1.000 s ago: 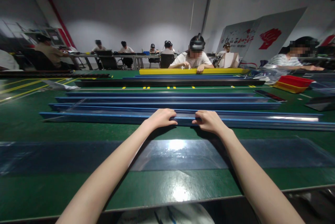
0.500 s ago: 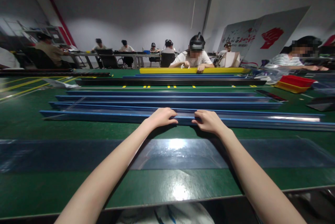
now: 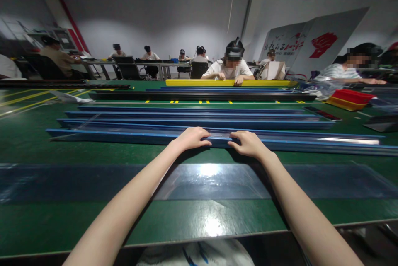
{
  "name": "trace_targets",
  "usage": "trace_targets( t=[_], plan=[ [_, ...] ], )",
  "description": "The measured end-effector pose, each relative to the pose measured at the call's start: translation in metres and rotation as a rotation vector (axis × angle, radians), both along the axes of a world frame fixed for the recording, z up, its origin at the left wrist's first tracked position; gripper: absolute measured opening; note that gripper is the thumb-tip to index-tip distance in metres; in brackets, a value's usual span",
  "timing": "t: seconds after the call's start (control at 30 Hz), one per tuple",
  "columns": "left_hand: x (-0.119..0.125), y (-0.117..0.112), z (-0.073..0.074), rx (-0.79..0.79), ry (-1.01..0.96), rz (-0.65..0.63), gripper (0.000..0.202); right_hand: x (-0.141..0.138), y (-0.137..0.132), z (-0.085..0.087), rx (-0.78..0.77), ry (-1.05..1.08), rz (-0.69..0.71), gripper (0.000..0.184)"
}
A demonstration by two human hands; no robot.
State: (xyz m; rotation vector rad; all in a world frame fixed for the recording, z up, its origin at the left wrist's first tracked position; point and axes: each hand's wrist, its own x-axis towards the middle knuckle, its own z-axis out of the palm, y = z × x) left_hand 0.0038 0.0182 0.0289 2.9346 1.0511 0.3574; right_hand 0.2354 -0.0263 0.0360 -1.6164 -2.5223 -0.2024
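A long blue channel strip [image 3: 130,136] lies across the green table, the nearest of several alike. My left hand [image 3: 194,138] grips its near wall close to the middle, thumb on the front face and fingers over the top edge. A short gap to the right, my right hand [image 3: 247,143] pinches the same strip with thumb and fingers. Clear film seems to lie inside the channel. Between my forearms and beyond them, a wide clear plastic sheet [image 3: 217,183] lies flat on the table, nearer to me than the strip.
Behind are more blue strips [image 3: 199,124], a black strip [image 3: 202,96] and a yellow strip [image 3: 199,83], which a co-worker [image 3: 231,65] opposite handles. A red bin [image 3: 351,97] and a dark phone-like slab [image 3: 323,112] are at the right. The table's front edge [image 3: 186,241] is near me.
Both hands stay on the blue strip in nearly the same place. My right thumb and fingers look slightly further apart; the view has shifted a little.
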Motion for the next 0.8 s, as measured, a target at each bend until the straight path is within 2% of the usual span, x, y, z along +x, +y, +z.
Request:
trace_targets(
  t=[0.3,0.8],
  plan=[
    [-0.0001,-0.0006,0.0006,0.031,0.038,-0.005,0.032,0.0057,0.0035,-0.002,-0.011,0.078,-0.011,0.035],
    [0.0004,-0.0029,0.0028,0.025,0.048,0.03,0.033,0.0017,0.0048,-0.0044,-0.038,0.094,-0.019,0.03]
  ],
)
